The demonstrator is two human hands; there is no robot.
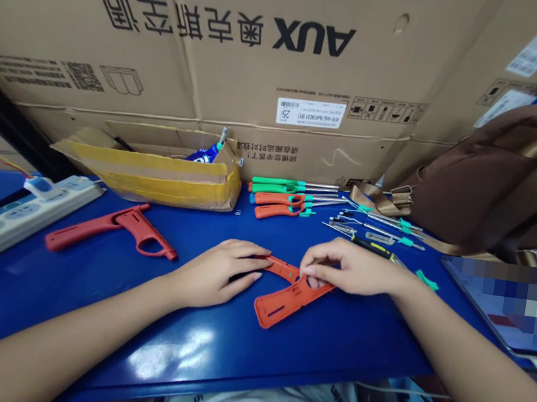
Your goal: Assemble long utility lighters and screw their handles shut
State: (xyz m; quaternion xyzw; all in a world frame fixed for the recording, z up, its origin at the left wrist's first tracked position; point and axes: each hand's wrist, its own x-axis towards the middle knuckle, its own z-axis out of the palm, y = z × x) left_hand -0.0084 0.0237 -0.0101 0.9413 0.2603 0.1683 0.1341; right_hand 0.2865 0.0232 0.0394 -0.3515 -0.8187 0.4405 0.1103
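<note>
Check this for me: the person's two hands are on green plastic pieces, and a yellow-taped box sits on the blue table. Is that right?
Not quite: the plastic pieces at the left hand and right hand are orange, not green, as the head view shows. The rest is right.

White glare on blue tabletop [307, 358]

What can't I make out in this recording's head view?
All in the head view:
Front orange shell: partly covered by the right hand.
Rear orange shell: its right end is hidden by the front shell and right hand.
Taped box: most contents hidden by its front wall.
Device at right: screen obscured by pixel blocks.
Carton label: finest print too small.
Brown bag and power strip: cut off by the right and left edges.
</note>
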